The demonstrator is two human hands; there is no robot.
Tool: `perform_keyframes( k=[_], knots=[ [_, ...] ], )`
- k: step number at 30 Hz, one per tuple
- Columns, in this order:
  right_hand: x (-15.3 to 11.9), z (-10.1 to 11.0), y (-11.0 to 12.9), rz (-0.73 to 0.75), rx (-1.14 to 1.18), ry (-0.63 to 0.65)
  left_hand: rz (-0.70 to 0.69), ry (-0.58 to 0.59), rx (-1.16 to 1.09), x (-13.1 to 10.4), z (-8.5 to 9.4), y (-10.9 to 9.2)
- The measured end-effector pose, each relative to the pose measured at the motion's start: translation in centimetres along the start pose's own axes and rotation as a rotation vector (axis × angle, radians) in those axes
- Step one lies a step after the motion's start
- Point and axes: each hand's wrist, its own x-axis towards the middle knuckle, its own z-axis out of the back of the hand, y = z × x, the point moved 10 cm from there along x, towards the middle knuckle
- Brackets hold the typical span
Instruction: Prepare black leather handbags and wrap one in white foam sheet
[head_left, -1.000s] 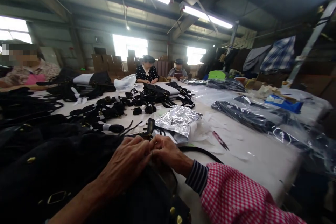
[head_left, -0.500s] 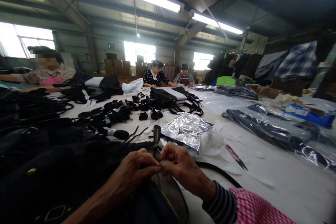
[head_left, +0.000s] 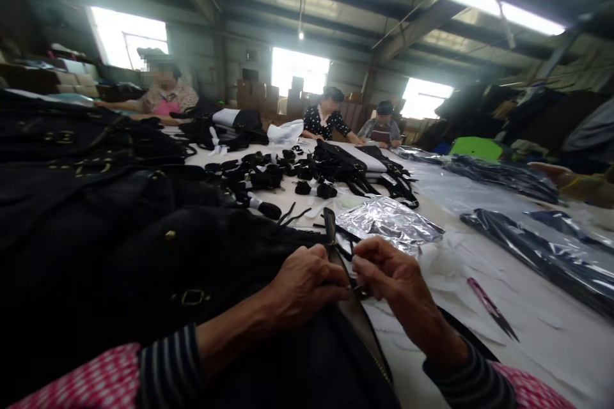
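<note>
A black bag [head_left: 307, 351] with a gold zipper lies open in front of me, its grey lining showing at the right edge. My left hand [head_left: 309, 278] is closed at the bag's opening, thumb and fingers pinched on a spot too small to make out. Just to its right, my right hand [head_left: 388, 271] is curled with fingertips pressed together near the zipper edge; what it holds is hidden. A dark zipper end [head_left: 329, 227] stands up above my left hand. Small metal fittings show between the two hands.
Pink-handled snips [head_left: 492, 308] lie on the white table [head_left: 537, 358] to the right. Behind my hands are a silver plastic bag [head_left: 391, 223], black strap bundles and a stack of black bags [head_left: 336, 163]. Wrapped goods [head_left: 542, 255] lie at right. Several people sit across the table.
The view has swung left, so the scene sits further right. My hands have moved a little apart, and more of my left sleeve shows.
</note>
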Motion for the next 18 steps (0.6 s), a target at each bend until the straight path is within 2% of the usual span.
perform_keyframes(
  k=[4, 7, 9, 13, 15, 18],
  knots=[
    [0.2, 0.5, -0.1, -0.031, -0.068, -0.082, -0.116, -0.057, 0.168, -0.4, -0.7, -0.2],
    [1.3, 0.9, 0.0, -0.061, -0.124, -0.111, -0.290, -0.069, 0.352, -1.0, -2.2, -1.3],
    [3.0, 1.4, 0.7, -0.060, -0.228, -0.120, -0.413, -0.066, 0.414, -1.6, -3.1, -2.1],
    [8.9, 1.9, 3.9, 0.087, -0.513, -0.122, -0.510, -0.097, 0.412, -2.5, -3.3, -2.7],
    [12.9, 0.6, 5.1, 0.176, -0.730, -0.077, -0.500, -0.098, 0.403, -2.8, -3.2, -2.7],
    [19.0, -2.5, 3.7, 0.202, -1.094, 0.024, -0.476, -0.066, 0.402, -3.0, -3.4, -2.6]
  ],
)
